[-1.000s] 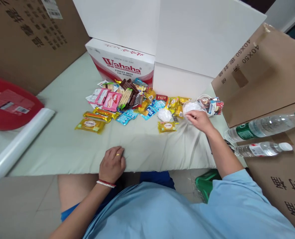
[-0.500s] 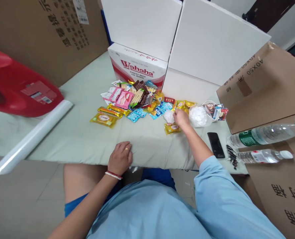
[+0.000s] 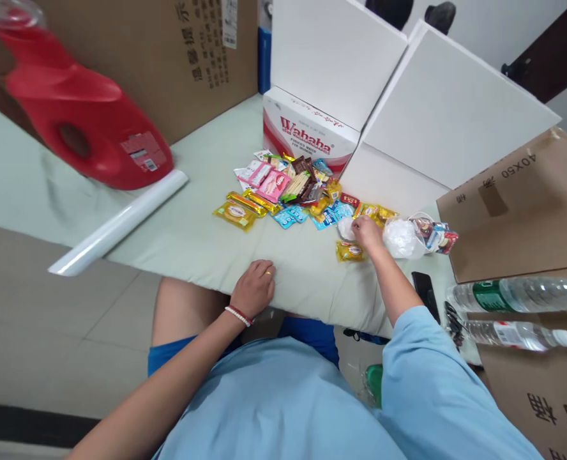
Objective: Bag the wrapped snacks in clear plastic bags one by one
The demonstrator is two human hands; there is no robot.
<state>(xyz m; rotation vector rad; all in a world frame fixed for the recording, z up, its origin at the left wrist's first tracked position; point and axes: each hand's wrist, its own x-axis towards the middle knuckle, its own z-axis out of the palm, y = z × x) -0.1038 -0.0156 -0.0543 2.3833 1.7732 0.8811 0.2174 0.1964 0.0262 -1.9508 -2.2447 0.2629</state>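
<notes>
My right hand (image 3: 368,232) reaches to the back of the table with its fingers closed at the edge of a small crumpled clear plastic bag (image 3: 345,228). A bigger bunched plastic bag (image 3: 401,238) lies just right of that hand. In front of it is a yellow wrapped snack (image 3: 350,251). My left hand (image 3: 255,285) rests at the near table edge, fingers curled in and nothing seen in them. To its upper right spreads a heap of packaged snacks (image 3: 302,182), including a pink packet (image 3: 273,185), yellow packs (image 3: 235,215) and blue sachets (image 3: 325,218).
A white and red Wahaba-style carton (image 3: 307,131) and white panels (image 3: 408,115) stand behind the snacks. Leftward are a red jug (image 3: 96,128) and a white roll (image 3: 120,223). A phone (image 3: 425,295), two plastic bottles (image 3: 513,295) and a cardboard box (image 3: 518,204) are at right.
The camera view has swung left, so everything sits further right. My right hand stays at the small crumpled bag, and my left hand stays at the table edge.
</notes>
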